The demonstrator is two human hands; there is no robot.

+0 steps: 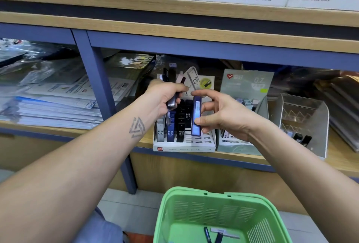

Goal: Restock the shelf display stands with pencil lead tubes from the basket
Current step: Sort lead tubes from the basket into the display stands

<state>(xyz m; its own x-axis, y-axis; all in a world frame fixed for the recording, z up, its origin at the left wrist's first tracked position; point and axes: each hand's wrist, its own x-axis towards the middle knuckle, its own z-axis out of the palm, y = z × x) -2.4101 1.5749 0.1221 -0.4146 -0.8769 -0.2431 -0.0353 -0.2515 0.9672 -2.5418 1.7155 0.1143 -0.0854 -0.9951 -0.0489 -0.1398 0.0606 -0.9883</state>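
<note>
The right hand [219, 114] pinches one blue lead tube [196, 116] between thumb and fingers, upright, just over the white stand [184, 146]. It could slip, or knock the tubes already standing there. The left hand [165, 97], at 9 o'clock from it, is curled around a bunch of tubes [172, 100]; one could slide out. The green basket [219, 217], at 6 o'clock, has a few tubes left. The grey stand [240, 145], at 3 o'clock, holds some too.

Stands behind the hands, basket below

White display stand [184, 146] sits on the shelf [291, 162] behind both hands; basket [196, 194] lies below them.
</note>
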